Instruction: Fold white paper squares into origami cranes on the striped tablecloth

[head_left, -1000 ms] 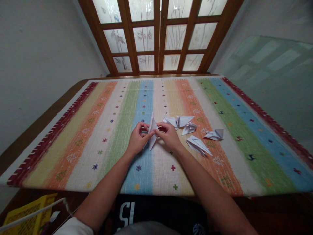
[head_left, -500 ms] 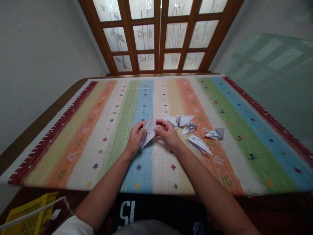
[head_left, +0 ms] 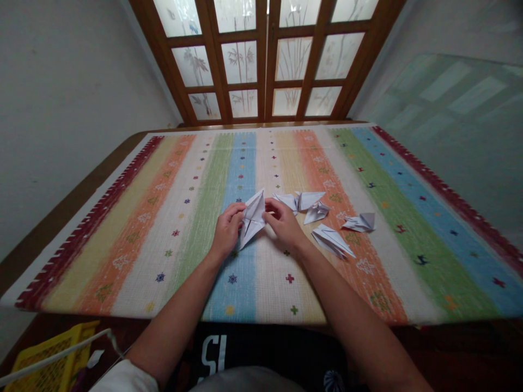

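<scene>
A folded white paper (head_left: 254,213), shaped like a narrow diamond with a slit down its lower half, is held up between my two hands. My left hand (head_left: 229,228) pinches its left edge, and my right hand (head_left: 284,220) grips the right corner between thumb and fingers. Just right of my right hand lie folded paper pieces: one winged piece (head_left: 309,200), a smaller one (head_left: 316,212), and another (head_left: 286,201) partly hidden behind the hand. Nearer to me rests a longer folded paper (head_left: 333,241), and farther right a further folded piece (head_left: 359,222).
A striped, patterned tablecloth (head_left: 183,218) covers the table. Wooden doors (head_left: 267,60) with frosted panes stand beyond its far edge. A glass-like panel (head_left: 457,120) leans along the right wall. On the lower left, below the table, is a yellow plastic basket (head_left: 49,354).
The paper in my hands has turned a little to the right and now shows more of its face and its central slit. My fingers have shifted slightly along its edges.
</scene>
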### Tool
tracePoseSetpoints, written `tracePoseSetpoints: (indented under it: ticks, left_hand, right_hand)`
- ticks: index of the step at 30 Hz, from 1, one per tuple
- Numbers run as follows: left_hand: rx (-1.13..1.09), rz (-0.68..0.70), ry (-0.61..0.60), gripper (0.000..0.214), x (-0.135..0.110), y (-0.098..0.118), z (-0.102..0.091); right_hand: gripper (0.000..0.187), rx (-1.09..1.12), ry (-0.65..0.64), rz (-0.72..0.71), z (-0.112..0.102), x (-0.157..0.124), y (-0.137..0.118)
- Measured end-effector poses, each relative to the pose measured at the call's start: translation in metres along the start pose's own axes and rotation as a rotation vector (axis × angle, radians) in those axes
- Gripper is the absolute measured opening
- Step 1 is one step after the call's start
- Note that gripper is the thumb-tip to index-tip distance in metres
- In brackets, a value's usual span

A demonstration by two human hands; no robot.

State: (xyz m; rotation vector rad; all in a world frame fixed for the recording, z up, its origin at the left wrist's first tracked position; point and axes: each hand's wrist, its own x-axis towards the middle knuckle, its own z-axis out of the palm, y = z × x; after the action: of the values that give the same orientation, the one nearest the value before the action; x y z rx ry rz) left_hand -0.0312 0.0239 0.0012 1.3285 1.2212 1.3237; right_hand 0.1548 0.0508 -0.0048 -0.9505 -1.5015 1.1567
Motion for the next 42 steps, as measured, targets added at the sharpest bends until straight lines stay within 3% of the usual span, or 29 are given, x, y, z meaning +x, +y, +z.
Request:
tracePoseSetpoints:
  ticks: [4, 9, 14, 18, 23, 26, 34, 42]
  left_hand:
    - [0.019, 0.015, 0.014, 0.025, 0.001, 0.000, -0.001]
    - [0.053, 0.007, 0.023, 0.028, 0.003, 0.001, -0.002]
    - [0.032, 0.021, 0.006, 0.032, 0.004, 0.006, -0.001]
    - [-0.021, 0.006, -0.002, 0.035, 0.003, 0.009, 0.001]
    - [0.031, 0.039, 0.039, 0.021, 0.005, 0.009, -0.001]
    - [0.051, 0.043, 0.034, 0.026, 0.005, 0.009, -0.002]
    - [-0.012, -0.021, -0.093, 0.043, 0.002, 0.013, 0.001]
    - [0.037, 0.011, -0.145, 0.043, -0.001, 0.011, 0.004]
  right_hand:
    - [0.025, -0.083, 0.031, -0.022, -0.001, -0.001, 0.002]
    - [0.033, -0.013, 0.051, 0.017, 0.000, -0.002, -0.003]
    - [0.016, -0.013, 0.130, -0.009, -0.003, -0.003, -0.014]
    - [0.016, -0.066, 0.166, -0.044, -0.004, -0.002, -0.016]
    - [0.030, 0.112, 0.145, 0.060, -0.003, 0.001, -0.008]
    - [0.037, 0.202, 0.117, 0.104, -0.003, 0.003, -0.003]
    - [0.039, 0.192, 0.183, 0.109, -0.006, 0.004, -0.004]
    - [0.021, 0.064, 0.163, 0.009, 0.000, -0.001, -0.014]
